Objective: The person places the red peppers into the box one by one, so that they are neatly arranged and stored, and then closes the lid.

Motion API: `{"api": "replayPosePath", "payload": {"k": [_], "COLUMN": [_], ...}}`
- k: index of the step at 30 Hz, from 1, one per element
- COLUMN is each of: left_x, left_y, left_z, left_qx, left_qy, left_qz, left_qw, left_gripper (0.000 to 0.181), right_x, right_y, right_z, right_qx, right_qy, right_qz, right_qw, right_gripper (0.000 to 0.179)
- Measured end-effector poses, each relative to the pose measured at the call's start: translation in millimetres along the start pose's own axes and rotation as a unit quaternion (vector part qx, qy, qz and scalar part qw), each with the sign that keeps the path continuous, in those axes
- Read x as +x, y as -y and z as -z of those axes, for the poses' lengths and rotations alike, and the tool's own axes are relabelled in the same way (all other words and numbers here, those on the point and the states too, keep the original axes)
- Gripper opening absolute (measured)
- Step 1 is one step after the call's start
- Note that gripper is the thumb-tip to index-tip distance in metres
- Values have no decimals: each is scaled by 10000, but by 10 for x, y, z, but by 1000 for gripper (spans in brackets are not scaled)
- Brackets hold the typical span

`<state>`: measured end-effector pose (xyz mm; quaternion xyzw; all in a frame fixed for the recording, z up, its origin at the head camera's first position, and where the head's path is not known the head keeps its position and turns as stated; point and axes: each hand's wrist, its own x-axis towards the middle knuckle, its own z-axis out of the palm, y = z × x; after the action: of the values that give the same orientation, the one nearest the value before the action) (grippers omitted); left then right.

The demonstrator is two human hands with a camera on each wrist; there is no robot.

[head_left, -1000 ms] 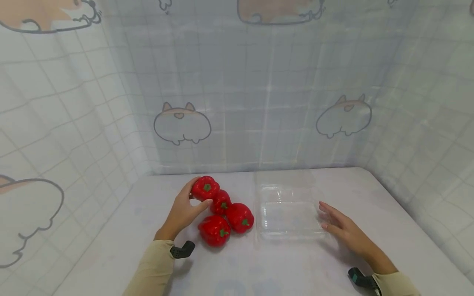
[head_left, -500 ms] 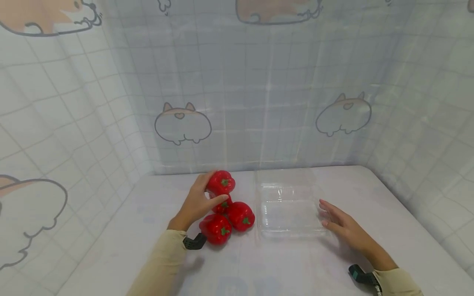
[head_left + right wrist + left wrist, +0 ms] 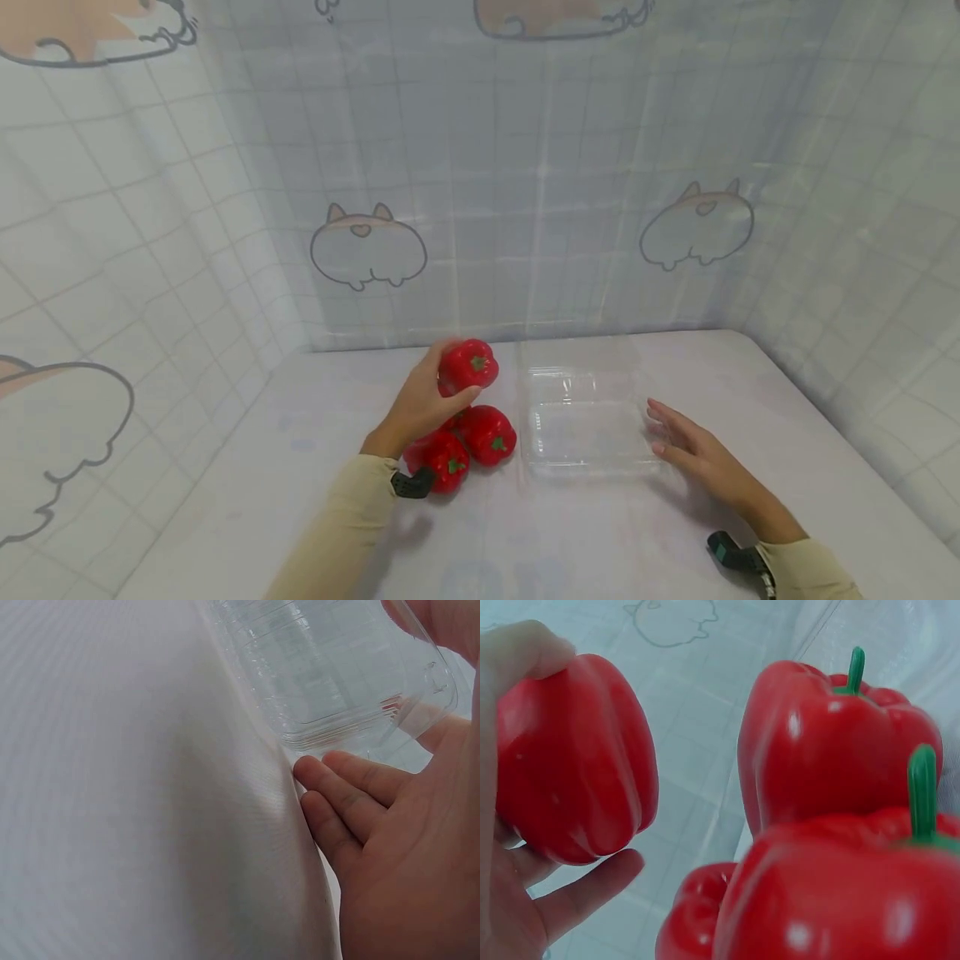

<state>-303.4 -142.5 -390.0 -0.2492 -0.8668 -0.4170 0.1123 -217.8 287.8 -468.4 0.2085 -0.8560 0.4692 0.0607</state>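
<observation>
In the head view my left hand (image 3: 422, 402) grips a red bell pepper (image 3: 470, 365), thumb on the near side, above the other peppers. The left wrist view shows this held bell pepper (image 3: 577, 765) apart from the rest. Two more red bell peppers, one at the front (image 3: 442, 463) and one to its right (image 3: 488, 436), lie below the hand; another is mostly hidden behind it. My right hand (image 3: 697, 457) is at the right side of a clear plastic clamshell container (image 3: 585, 433), fingers loosely bent. In the right wrist view its thumb and a finger are close to the container wall (image 3: 330, 727); contact is unclear.
The container's clear lid (image 3: 577, 357) lies folded back towards the rear wall. A white cloth covers the table (image 3: 585, 542). Curtains with a grid pattern and cartoon dogs (image 3: 367, 250) enclose the back and both sides.
The left hand has carried its bell pepper to the right and slightly away, passing over the rear pepper of the group. The right hand has stayed beside the container.
</observation>
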Motion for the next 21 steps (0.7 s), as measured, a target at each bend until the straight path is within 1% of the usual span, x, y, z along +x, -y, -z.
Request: {"api": "replayPosePath", "payload": {"k": [4, 9, 15, 21], "left_x": [36, 74, 122, 136], "left_y": [-52, -108, -183, -264], "left_z": [-40, -98, -177, -242], "left_qx": [-12, 126, 260, 215], "left_qy": [113, 134, 171, 360], "left_qz": [-110, -169, -94, 159], "left_qw": [9999, 9997, 9995, 9990], "left_gripper": [79, 78, 80, 79], "right_x": [-6, 1, 8, -2], "right_y": [9, 15, 14, 13], "right_z": [3, 0, 0, -7], "right_qx": [31, 34, -53, -109], "right_qy": [3, -14, -55, -106], "right_qz": [-36, -39, -93, -33], "right_qw": [10000, 10000, 9999, 9999], "right_gripper": [64, 64, 65, 64]}}
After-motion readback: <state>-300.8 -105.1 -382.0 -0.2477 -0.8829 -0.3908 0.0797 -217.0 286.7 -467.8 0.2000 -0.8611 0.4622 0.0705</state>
